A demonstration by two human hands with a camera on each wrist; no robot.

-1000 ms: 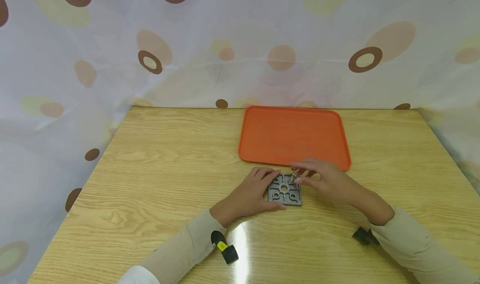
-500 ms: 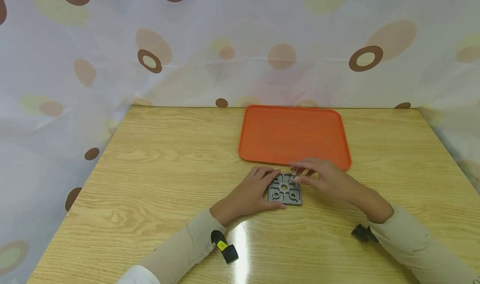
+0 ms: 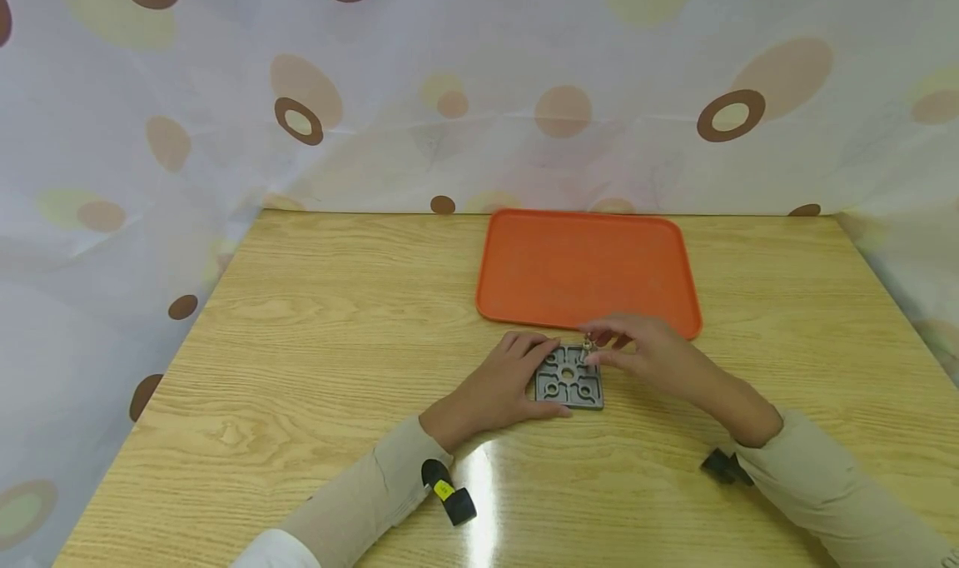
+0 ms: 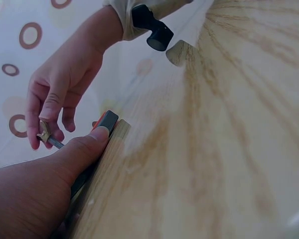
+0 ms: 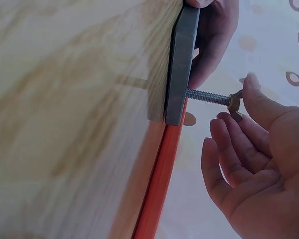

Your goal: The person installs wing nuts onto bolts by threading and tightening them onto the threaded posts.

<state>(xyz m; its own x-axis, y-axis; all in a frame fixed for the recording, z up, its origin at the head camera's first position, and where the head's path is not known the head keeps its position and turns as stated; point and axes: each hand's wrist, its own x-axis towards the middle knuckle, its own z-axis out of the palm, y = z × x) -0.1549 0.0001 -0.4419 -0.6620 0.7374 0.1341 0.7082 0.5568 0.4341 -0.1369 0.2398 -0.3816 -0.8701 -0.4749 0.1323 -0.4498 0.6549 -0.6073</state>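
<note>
The right hand's grip (image 3: 650, 351) was pinched on a brass-coloured wing nut (image 5: 233, 102) atop a threaded silver bolt (image 5: 208, 96), which stood at the far right corner of a square grey metal plate (image 3: 568, 391). Its fingers had shifted only slightly within the last second, suggesting small turning adjustments. The left hand's grip (image 3: 509, 385), clamped on the plate's edges, had stayed put on the wood-grain worktop (image 3: 360, 318), near an orange rectangular tray (image 3: 584, 272).

We're evenly lit in the head view, white glare (image 3: 482, 501) blazing off the table (image 3: 337, 301) at six o'clock; our wrist views run dimmer, the left's wood grain (image 4: 254, 114) soft at three o'clock.
</note>
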